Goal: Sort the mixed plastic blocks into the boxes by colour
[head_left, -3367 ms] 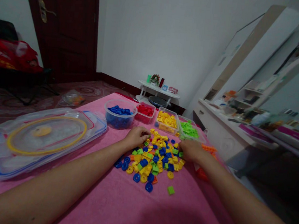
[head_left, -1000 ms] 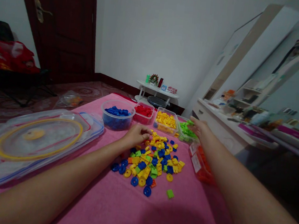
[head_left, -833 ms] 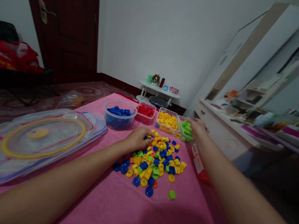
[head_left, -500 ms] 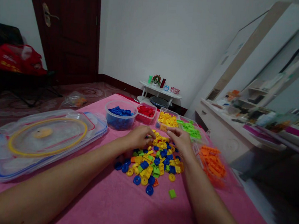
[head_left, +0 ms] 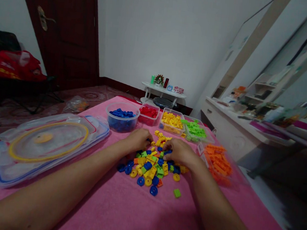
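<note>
A mixed pile of yellow, blue, green and orange toy building bricks (head_left: 151,167) lies on the pink cloth. My left hand (head_left: 139,141) is at the pile's far left edge with its fingers curled in; a dark bit shows at the fingertips, too small to name. Over the upper right of the heap, my right hand (head_left: 179,152) has its thumb and fingers closed about a blue brick (head_left: 167,152). Round blue and yellow wheel-like pieces lie along the near side, among them a blue wheel (head_left: 153,191). One green brick (head_left: 177,193) lies apart at the near right.
Behind the pile stand a round tub of blue bricks (head_left: 121,125) and boxes of red (head_left: 148,119), yellow (head_left: 172,127) and green bricks (head_left: 195,135). A box of orange bricks (head_left: 217,166) is at right. Stacked clear lids (head_left: 54,156) lie at left.
My right hand has moved nearer and left, down into the pile, its fingers now around a blue brick. My left hand has shifted slightly, staying at the pile's left edge.
</note>
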Tool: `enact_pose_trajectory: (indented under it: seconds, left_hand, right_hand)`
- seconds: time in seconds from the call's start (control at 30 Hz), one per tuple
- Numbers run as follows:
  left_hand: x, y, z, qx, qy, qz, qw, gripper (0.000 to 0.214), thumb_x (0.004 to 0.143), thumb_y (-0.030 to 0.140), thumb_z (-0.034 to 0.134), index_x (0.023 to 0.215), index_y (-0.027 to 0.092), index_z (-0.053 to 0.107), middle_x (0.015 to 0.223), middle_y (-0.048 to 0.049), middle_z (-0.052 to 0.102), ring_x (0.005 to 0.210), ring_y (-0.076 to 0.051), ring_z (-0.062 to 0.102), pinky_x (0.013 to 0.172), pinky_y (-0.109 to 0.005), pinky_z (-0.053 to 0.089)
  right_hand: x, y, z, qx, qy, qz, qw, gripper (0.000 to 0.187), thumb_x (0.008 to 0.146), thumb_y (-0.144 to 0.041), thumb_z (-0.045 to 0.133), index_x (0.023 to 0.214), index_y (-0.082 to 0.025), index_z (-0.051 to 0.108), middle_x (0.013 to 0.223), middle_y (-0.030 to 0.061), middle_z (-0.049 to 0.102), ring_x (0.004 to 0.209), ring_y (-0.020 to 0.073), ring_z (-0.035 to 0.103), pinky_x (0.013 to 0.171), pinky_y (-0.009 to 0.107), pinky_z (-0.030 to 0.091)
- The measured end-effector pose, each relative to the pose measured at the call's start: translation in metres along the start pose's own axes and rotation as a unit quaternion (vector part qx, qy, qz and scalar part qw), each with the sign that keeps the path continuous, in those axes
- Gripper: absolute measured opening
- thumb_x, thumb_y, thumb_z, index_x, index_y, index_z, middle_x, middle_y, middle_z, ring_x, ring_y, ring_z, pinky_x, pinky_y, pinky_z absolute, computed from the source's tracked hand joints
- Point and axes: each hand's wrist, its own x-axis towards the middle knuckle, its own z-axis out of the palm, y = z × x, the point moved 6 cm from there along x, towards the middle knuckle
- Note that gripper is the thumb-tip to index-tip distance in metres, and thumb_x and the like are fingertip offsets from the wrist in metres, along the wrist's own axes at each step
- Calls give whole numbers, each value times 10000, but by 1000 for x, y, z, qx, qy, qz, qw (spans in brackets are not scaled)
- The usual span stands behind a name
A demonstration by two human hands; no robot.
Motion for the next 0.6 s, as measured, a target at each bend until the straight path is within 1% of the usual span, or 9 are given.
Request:
enact_pose_trajectory:
  seconds: [0.1, 0.17, 0.2, 0.23, 0.33, 0.37, 0.43, 0.5, 0.6]
  left_hand:
    - [-1, -4, -18, 2, 16, -18, 1000, 217, 694, 152, 601, 834, 211, 757, 919, -82, 705, 868, -196, 617, 759, -248, 438]
    - [-2, -7, -29, -3, 4, -39, 999, 188, 672, 148, 613, 781, 198, 757, 865, -75, 711, 797, -185, 621, 698, -237, 438]
    - [-3, -7, -31, -17, -25, -46, 998, 178, 664, 150, 617, 767, 193, 755, 815, -65, 714, 738, -174, 619, 649, -228, 432]
    - [-5, -5, -32, -41, -68, -47, 996, 175, 659, 155, 619, 767, 190, 753, 768, -52, 714, 681, -160, 614, 601, -217, 421]
    - [-16, 7, -31, -102, -213, -25, 971, 209, 623, 171, 652, 808, 193, 746, 716, -14, 710, 607, -128, 596, 526, -185, 392]
    - [-20, 12, -30, -97, -249, -20, 963, 240, 603, 173, 664, 829, 195, 742, 722, -6, 710, 606, -123, 592, 517, -178, 387]
    - [-25, 19, -28, -44, -292, -16, 955, 310, 564, 176, 677, 868, 200, 735, 730, 4, 705, 595, -118, 575, 495, -177, 368]
    - [-25, 23, -27, 25, -295, -15, 955, 371, 541, 184, 678, 907, 214, 728, 759, 5, 706, 589, -119, 559, 477, -185, 343]
    - [-22, 25, -25, 82, -263, -13, 961, 422, 528, 191, 681, 945, 240, 722, 818, 1, 713, 613, -124, 560, 480, -194, 328]
  right_hand:
    - [-6, -9, -10, -30, 39, 2, 999, 314, 617, -274, 736, 930, -278, 722, 1002, 10, 700, 923, 211, 623, 730, 261, 433]
    - [-8, -18, -13, -23, 66, -25, 997, 266, 662, -246, 691, 921, -293, 726, 1000, -3, 703, 948, 206, 614, 750, 259, 426]
    - [-9, -25, -11, -12, 64, -49, 997, 257, 680, -228, 667, 920, -296, 727, 990, -9, 706, 943, 197, 614, 749, 252, 423]
    - [-10, -32, -7, -2, 51, -74, 996, 261, 689, -209, 649, 922, -298, 727, 977, -14, 709, 929, 186, 616, 740, 242, 420]
    - [-10, -50, 9, -9, 11, -115, 993, 280, 689, -171, 621, 922, -288, 722, 936, -18, 717, 868, 161, 624, 682, 223, 397]
    - [-10, -54, 12, -21, 7, -116, 993, 277, 689, -165, 613, 917, -281, 719, 926, -16, 717, 850, 156, 624, 660, 222, 384]
    - [-10, -58, 16, -45, 9, -107, 993, 260, 695, -159, 594, 899, -270, 712, 906, -10, 715, 822, 150, 621, 620, 224, 354]
    - [-10, -60, 16, -60, 17, -100, 993, 240, 696, -160, 583, 876, -260, 705, 883, -3, 711, 804, 150, 616, 595, 231, 329]
    - [-10, -57, 15, -62, 39, -94, 993, 201, 670, -150, 578, 811, -242, 688, 826, 1, 701, 764, 154, 604, 570, 240, 303]
